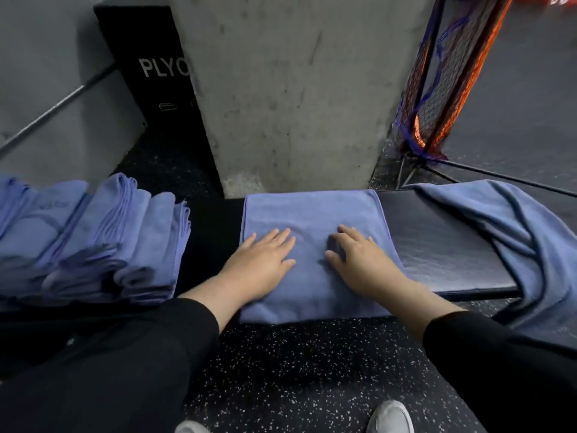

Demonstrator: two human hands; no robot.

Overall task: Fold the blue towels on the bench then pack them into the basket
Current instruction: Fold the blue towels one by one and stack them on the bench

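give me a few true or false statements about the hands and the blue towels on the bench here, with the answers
1. Both hands lie flat on the folded blue cloth towel in the middle of the dark padded bench. True: the left hand and right hand press on it with straight fingers.
2. The right hand is lifting the loose towel. False: the crumpled blue towel lies untouched, draped over the bench's right end.
3. A stack of folded blue towels sits to the left of the hands. True.
4. The towel under the hands is bunched into a ball. False: it lies flat as a neat rectangle.
5. The black box lettered PLYO stands on the bench. False: it stands behind it, beside the grey concrete pillar.
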